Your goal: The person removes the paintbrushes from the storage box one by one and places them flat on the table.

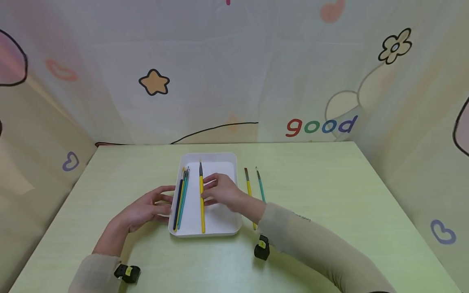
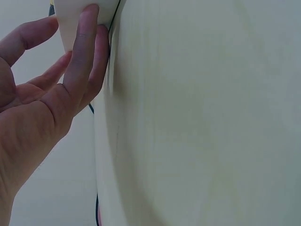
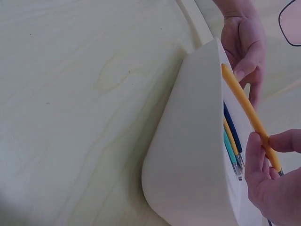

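My right hand [image 1: 224, 191] pinches a yellow paintbrush [image 1: 202, 203] between thumb and fingers over the white tray [image 1: 220, 162]; its bristles point toward the back wall. In the right wrist view the yellow handle [image 3: 244, 103] slants across the tray's opening. My left hand [image 1: 148, 208] touches the tray's left side with fingers spread and fairly straight, also seen in the left wrist view, where the fingertips [image 2: 87, 21] rest against the white wall. Along the tray's left inside lie several brushes: a dark blue one [image 1: 177, 205], a yellow one and teal ones [image 1: 183, 199].
To the right of the tray, a yellow-handled brush [image 1: 248, 187] and a teal brush [image 1: 261, 185] lie on the pale wooden table [image 1: 329, 195], partly covered by my right forearm. A printed cloth [image 1: 220, 81] hangs behind and along both sides.
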### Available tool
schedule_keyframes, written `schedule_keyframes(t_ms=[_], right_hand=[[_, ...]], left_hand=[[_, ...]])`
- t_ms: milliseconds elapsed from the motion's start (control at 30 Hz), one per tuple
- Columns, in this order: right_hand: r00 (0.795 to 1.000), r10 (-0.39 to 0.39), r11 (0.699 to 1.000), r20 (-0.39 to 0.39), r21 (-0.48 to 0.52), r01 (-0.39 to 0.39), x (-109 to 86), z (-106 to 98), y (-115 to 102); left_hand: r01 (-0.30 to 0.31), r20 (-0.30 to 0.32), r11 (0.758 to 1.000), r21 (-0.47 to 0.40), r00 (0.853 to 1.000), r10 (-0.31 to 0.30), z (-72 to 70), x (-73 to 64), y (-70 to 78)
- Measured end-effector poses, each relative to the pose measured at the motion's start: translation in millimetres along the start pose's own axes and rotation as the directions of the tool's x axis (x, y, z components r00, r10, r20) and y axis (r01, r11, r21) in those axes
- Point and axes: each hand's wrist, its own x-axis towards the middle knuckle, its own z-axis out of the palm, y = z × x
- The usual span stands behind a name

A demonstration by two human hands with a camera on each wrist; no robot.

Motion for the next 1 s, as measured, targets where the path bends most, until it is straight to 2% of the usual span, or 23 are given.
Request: schedule_keyframes(t_ms=[267, 433, 800, 1000], right_hand=[[1.000, 0.019, 0.999, 0.013, 0.041, -0.020, -1.7, -13.1, -2.6], [1.000, 0.004, 0.998, 0.024, 0.066, -0.006, -6.5, -23.9, -5.0], [1.000, -0.018, 1.000, -0.011, 0.026, 0.018, -22.0, -55.9, -9.7], [0.999, -0.034, 0.999, -0.004, -0.002, 0.034, -32.0, -75.2, -10.4]], left_hand=[[-0.015, 0.008, 1.000, 0.008, 1.000, 0.015, -0.3, -0.5, -0.8], [-0.017, 0.007, 1.000, 0.005, 1.000, 0.017, -1.7, 0.3, -2.5], [-0.015, 0.000, 1.000, -0.001, 1.000, 0.015, -2.7, 1.8, -4.0], [-0.011, -0.003, 1.000, 0.001, 1.000, 0.011, -2.8, 1.7, -4.6]])
